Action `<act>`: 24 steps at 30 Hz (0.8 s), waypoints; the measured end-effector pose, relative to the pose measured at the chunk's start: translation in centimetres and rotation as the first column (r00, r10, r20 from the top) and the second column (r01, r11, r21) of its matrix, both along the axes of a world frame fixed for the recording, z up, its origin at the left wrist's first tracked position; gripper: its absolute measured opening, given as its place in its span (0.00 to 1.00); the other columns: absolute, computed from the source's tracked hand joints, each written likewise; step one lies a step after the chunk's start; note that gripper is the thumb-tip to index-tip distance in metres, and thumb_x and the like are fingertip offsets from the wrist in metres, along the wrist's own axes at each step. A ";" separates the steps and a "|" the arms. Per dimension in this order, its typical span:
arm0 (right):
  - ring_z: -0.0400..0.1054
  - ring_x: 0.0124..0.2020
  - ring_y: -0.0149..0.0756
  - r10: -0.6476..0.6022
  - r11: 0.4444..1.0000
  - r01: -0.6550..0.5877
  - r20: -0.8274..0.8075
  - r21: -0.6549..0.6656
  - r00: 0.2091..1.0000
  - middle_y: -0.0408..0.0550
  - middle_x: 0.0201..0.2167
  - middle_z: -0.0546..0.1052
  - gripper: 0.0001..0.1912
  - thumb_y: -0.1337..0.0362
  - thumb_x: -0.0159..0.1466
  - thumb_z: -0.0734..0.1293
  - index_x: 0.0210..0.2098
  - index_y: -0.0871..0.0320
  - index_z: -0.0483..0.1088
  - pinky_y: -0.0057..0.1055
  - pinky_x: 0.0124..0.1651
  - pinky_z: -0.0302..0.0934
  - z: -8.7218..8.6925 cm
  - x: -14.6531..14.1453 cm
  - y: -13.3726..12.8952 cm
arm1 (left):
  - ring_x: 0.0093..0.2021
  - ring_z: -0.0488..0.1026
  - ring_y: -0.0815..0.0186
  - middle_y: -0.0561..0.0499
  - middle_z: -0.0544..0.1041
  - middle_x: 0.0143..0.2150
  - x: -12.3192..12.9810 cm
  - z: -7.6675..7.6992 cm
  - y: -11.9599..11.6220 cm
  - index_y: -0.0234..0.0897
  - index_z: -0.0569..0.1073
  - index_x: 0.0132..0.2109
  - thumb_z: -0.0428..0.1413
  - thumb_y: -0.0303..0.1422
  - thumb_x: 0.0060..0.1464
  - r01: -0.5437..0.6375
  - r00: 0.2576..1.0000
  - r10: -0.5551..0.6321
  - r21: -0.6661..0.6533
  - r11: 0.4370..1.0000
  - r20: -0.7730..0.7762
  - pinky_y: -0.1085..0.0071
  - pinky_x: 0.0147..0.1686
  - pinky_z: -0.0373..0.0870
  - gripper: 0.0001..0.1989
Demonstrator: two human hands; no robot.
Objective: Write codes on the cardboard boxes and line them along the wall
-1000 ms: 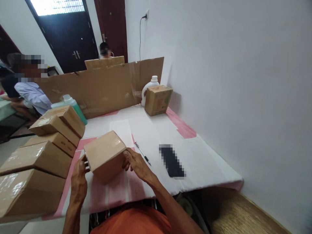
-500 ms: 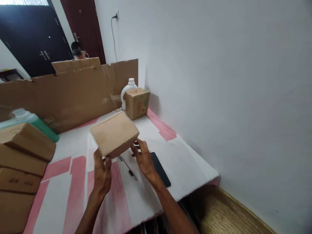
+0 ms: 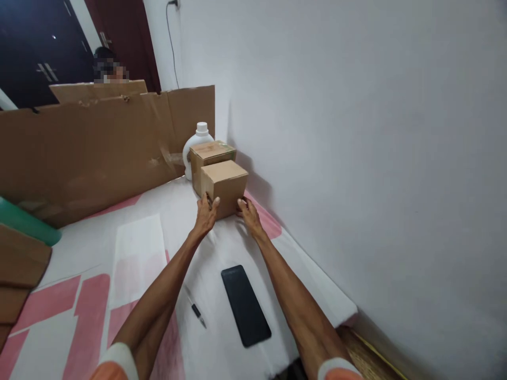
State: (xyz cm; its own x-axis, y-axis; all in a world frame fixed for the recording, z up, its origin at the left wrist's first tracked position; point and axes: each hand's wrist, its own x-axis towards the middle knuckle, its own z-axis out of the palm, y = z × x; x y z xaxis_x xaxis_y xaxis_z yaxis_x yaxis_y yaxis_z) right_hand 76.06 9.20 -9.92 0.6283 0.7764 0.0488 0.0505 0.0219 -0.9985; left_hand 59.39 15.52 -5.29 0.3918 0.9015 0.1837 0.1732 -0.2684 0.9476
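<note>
A small plain cardboard box (image 3: pixel 226 191) is upright at the far right of the table, close in front of a taped cardboard box (image 3: pixel 213 151). My left hand (image 3: pixel 206 215) grips its left side near the bottom, thumb on the front face. On the opposite side, my right hand (image 3: pixel 249 215) holds the lower right edge. Whether the box's base fully rests on the cloth I cannot tell. Between my forearms lie a black phone (image 3: pixel 245 306) and a pen (image 3: pixel 197 312).
A white jug (image 3: pixel 200 138) stands behind the boxes, against a tall cardboard partition (image 3: pixel 99 153). Stacked brown boxes (image 3: pixel 24 264) and a green bottle (image 3: pixel 27 221) are at the left. The white wall (image 3: pixel 356 132) borders the table's right side. A person (image 3: pixel 109 66) is beyond the partition.
Both hands have carried the small box forward and to the right, from a tilted position above the table to upright in front of the taped box. The view has shifted too.
</note>
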 end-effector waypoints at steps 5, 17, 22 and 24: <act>0.77 0.50 0.46 0.001 0.997 -0.007 -0.078 -0.082 0.997 0.61 0.57 0.76 0.35 0.47 0.64 0.67 0.65 0.59 0.64 0.44 0.53 0.73 -0.1 -2.9 -1.8 | 0.66 0.70 0.44 0.28 0.67 0.66 -2.3 -0.6 -1.6 0.27 0.66 0.68 0.56 0.41 0.67 -0.067 0.996 0.063 -0.057 0.996 -0.061 0.48 0.61 0.70 0.30; 0.78 0.36 0.43 0.766 0.631 -0.767 -0.057 -0.117 0.640 0.53 0.40 0.81 0.22 0.45 0.67 0.66 0.46 0.58 0.75 0.36 0.36 0.70 0.4 -28.9 -12.3 | 0.58 0.74 0.55 0.40 0.72 0.62 -31.4 0.8 -27.9 0.45 0.67 0.67 0.52 0.39 0.70 -0.560 0.801 0.589 0.216 0.800 -0.106 0.54 0.55 0.76 0.22; 0.76 0.37 0.38 0.977 0.213 -0.976 0.021 -0.035 0.212 0.48 0.38 0.80 0.13 0.58 0.71 0.62 0.43 0.57 0.75 0.34 0.42 0.69 1.3 -40.7 -16.6 | 0.68 0.62 0.45 0.37 0.63 0.67 -43.3 7.3 -34.8 0.38 0.61 0.72 0.57 0.47 0.62 -0.594 0.130 0.963 0.796 -0.115 0.237 0.45 0.65 0.64 0.37; 0.75 0.39 0.38 0.989 0.113 -0.992 0.102 -0.049 0.108 0.48 0.38 0.80 0.11 0.62 0.71 0.62 0.43 0.57 0.76 0.35 0.44 0.68 1.4 -43.5 -18.4 | 0.70 0.57 0.43 0.34 0.59 0.70 -48.2 7.9 -36.4 0.32 0.58 0.73 0.55 0.52 0.60 -0.554 -0.167 0.945 0.766 -0.327 0.283 0.43 0.67 0.60 0.42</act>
State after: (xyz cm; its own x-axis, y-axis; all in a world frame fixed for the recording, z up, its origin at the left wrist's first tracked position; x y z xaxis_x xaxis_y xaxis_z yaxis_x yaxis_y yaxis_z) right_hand 32.52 -9.19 -8.48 -0.7056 0.7047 0.0743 0.0436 0.1478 -0.9880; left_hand 11.15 -20.85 2.62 -0.4151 0.0699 0.9071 0.8925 0.2245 0.3911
